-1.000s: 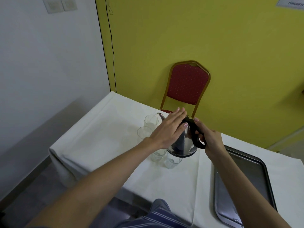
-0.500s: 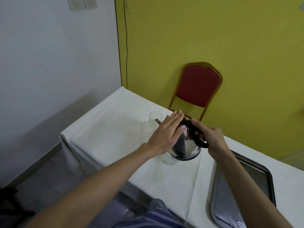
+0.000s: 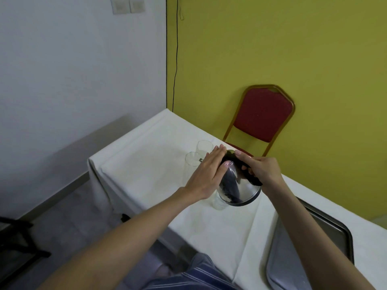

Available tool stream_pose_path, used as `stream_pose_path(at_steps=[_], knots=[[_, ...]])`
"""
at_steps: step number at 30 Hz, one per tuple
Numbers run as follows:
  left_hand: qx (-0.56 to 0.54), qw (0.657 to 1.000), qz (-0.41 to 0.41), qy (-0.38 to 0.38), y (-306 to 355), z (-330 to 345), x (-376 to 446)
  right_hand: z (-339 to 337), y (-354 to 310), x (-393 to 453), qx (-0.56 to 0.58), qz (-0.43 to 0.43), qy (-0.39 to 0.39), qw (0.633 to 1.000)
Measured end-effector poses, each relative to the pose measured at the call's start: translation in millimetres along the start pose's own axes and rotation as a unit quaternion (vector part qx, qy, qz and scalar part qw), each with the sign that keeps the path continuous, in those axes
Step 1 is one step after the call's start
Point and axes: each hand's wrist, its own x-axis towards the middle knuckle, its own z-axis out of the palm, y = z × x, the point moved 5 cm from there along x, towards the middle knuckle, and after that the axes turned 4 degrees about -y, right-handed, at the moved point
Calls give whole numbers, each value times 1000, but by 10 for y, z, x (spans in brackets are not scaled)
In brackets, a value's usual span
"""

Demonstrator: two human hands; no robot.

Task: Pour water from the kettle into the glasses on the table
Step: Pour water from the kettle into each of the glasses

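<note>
A shiny steel kettle with a black handle is tilted far forward, its spout over a clear glass. My right hand is shut on the black handle. Fingers straight and together, my left hand lies flat against the kettle's lid and left side. A second glass stands just beyond the first. Under the kettle's raised base a third glass shows partly. All stand on a table with a white cloth.
A metal tray lies on the table at the right. A red padded chair stands behind the table against a yellow wall. The table's left edge drops to the floor, where a dark frame sits.
The kettle has tipped further toward the glasses, its base lifted more. Both hands stay on it. The view has shifted so the table sits further right.
</note>
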Motion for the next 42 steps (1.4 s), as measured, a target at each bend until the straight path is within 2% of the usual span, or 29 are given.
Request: stream_pose_path(at_steps=[12,42], knots=[[-33,999,-14,10,11,-28,-54,7,-157,-12,-87,-17,6,996],[-51,998,-23,24,21,-51,-25,23,-298,9,-100,-21,4,995]])
